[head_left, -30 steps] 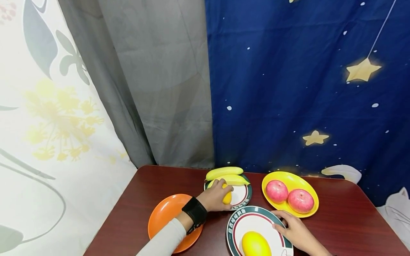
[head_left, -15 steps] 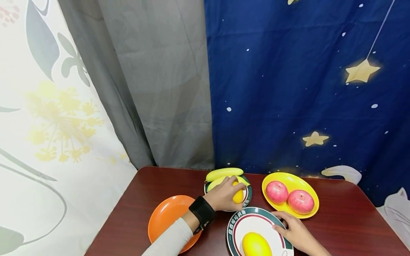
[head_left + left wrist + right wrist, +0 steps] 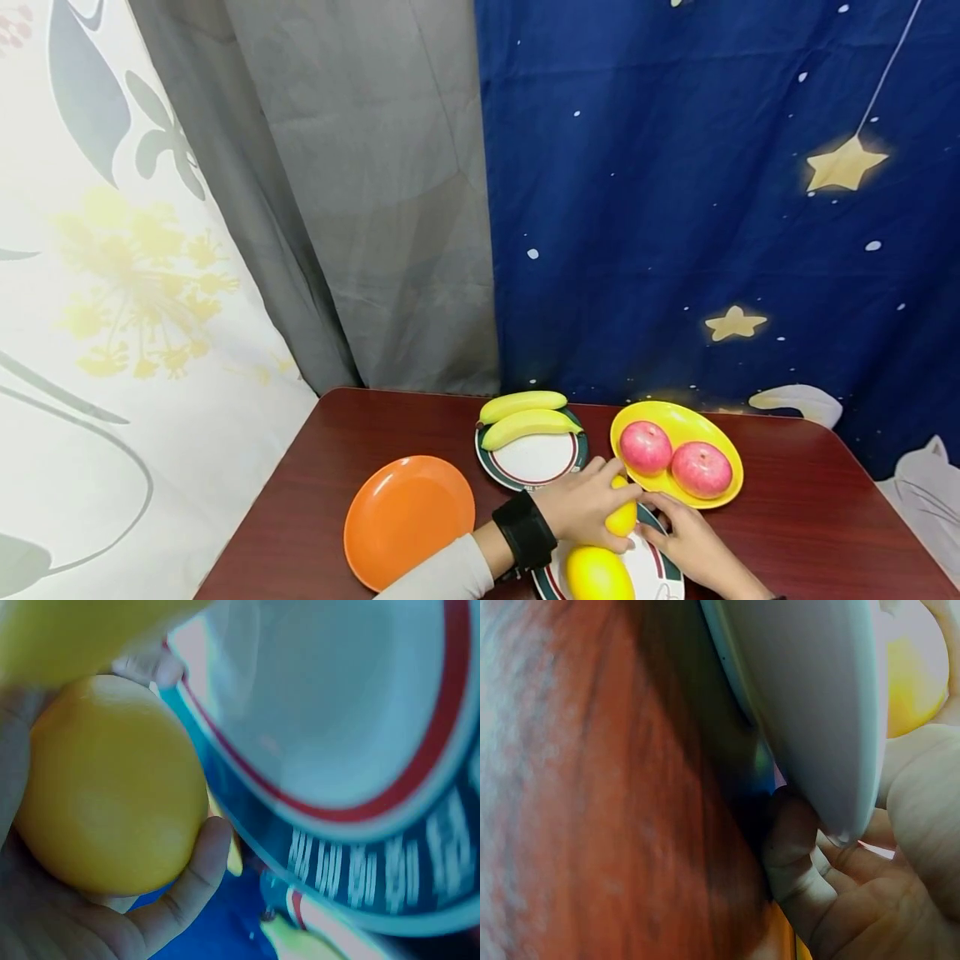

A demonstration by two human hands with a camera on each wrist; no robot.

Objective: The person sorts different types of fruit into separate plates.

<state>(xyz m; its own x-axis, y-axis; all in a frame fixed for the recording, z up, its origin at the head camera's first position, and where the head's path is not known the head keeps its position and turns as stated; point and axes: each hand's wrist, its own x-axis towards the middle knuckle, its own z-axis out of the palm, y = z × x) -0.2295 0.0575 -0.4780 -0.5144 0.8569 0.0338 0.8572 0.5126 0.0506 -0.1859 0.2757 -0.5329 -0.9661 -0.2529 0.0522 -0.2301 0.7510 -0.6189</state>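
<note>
My left hand (image 3: 577,504) grips a rounded yellow-orange fruit (image 3: 621,508) above the near white plate (image 3: 651,568) with a green lettered rim. In the left wrist view, its fingers curl around the smooth fruit (image 3: 112,787), close beside that plate (image 3: 322,712). A larger yellow oval fruit (image 3: 598,575) lies on the plate, just below the held one. My right hand (image 3: 690,537) grips the plate's right edge. From the right wrist, fingers (image 3: 791,840) show under the tilted plate (image 3: 817,697), its rim raised off the table there.
Two bananas (image 3: 531,427) lie on a smaller matching plate (image 3: 540,458) at the back. An orange plate (image 3: 408,517) stands at left. Two pink apples (image 3: 701,469) sit in a yellow oval dish (image 3: 678,417) behind my right hand. Curtains hang beyond the dark red table (image 3: 817,508).
My left hand has carried the yellow-orange fruit from the banana plate rightward and nearer, over the near plate. The right hand stays at the plate's edge.
</note>
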